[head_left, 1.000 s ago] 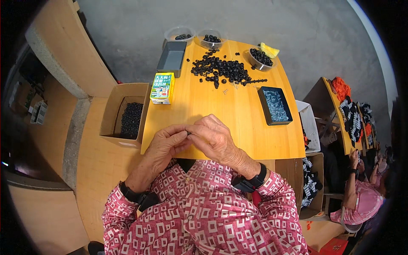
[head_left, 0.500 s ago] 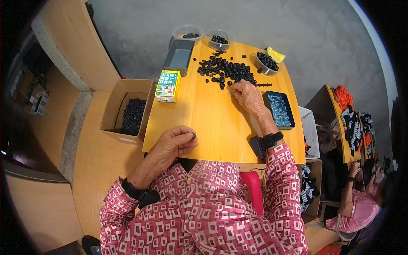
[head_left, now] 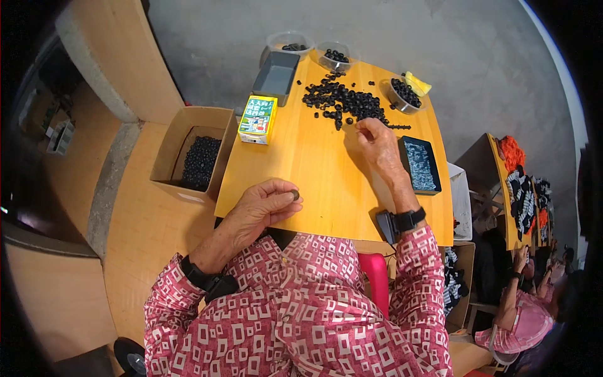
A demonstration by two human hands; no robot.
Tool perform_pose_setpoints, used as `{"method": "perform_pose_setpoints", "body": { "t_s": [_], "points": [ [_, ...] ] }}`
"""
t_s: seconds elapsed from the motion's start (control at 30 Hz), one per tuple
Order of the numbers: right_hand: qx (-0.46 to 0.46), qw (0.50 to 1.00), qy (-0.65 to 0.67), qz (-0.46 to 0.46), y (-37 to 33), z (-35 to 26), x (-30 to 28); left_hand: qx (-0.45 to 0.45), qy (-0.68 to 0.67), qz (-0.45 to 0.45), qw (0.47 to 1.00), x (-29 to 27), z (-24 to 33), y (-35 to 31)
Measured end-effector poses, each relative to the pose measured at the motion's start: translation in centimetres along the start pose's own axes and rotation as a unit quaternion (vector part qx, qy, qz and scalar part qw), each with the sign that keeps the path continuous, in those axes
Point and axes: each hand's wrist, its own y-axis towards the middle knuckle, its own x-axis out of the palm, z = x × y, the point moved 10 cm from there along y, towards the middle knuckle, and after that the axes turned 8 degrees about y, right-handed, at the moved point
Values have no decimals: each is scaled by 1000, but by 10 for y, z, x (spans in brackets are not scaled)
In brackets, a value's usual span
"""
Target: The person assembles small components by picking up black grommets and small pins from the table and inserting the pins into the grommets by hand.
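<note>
My left hand [head_left: 269,204] is closed at the table's near edge, pinching a small dark round piece [head_left: 295,195] between thumb and index finger. Farther off on the right, my right hand [head_left: 382,151] hovers just by the near side of a loose pile of small black round pieces [head_left: 345,102]. Its thumb and fingertips are pressed together, and whatever is between them is too small to make out. One dark round piece [head_left: 349,120] lies just left of those fingertips. Beside my right wrist sits a dark tray [head_left: 438,187] of small clear pieces.
Clear bowls [head_left: 290,39] with black pieces stand along the far edge; another [head_left: 405,95] sits far right beside a yellow item [head_left: 418,84]. A grey tray [head_left: 275,72] and yellow-green carton [head_left: 257,119] line the left. A cardboard box [head_left: 164,147] of dark pieces adjoins the table.
The whole view has shifted slightly. My right fingertips have drawn a little to the right, away from the loose dark piece. The left hand keeps its pinch.
</note>
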Motion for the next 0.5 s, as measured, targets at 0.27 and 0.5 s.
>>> {"method": "perform_pose_setpoints", "body": {
  "t_s": [0.27, 0.5],
  "points": [
    [-46, 983, 161, -72, -53, -127, -1, 19, -45, -35, 998, 9, 10, -9],
    [-58, 965, 227, -116, -77, -152, 18, 30, -52, -52, 997, 18, 10, -12]
  ]
}}
